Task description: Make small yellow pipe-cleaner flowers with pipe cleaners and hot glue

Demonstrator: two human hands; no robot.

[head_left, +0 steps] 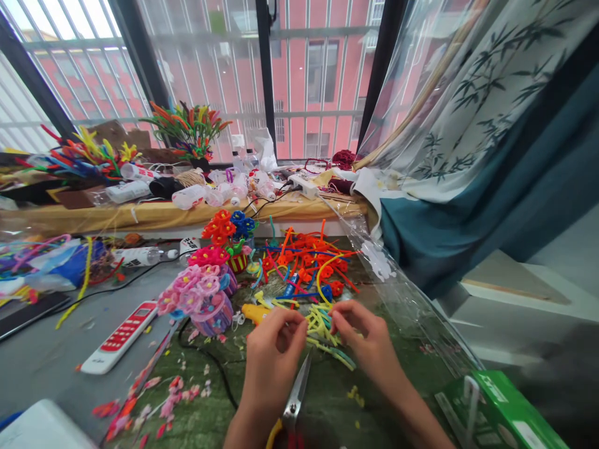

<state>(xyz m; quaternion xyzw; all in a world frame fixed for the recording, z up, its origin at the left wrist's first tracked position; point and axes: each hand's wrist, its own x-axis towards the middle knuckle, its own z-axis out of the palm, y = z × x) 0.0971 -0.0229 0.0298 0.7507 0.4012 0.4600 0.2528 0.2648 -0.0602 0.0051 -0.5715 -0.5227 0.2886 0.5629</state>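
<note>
My left hand (274,352) is closed, thumb and index finger pinched together at their tips. My right hand (367,340) pinches in the same way a short distance to the right. Whatever lies between the fingertips is too small to make out. Just beyond and between the hands is a pile of cut yellow-green pipe cleaners (321,321). A yellow hot glue gun (253,313) is partly hidden behind my left hand. Scissors (296,399) with their blades pointing away lie beside my left wrist. Pink and purple pipe-cleaner flowers (196,290) stand in a pot to the left.
Orange and blue pipe-cleaner flowers (304,259) lie heaped farther back. At left are a white remote-like device (121,337) and a black cable (219,368). A green box (503,405) stands at front right. Bottles (189,196) crowd the windowsill; a curtain (440,231) hangs at right.
</note>
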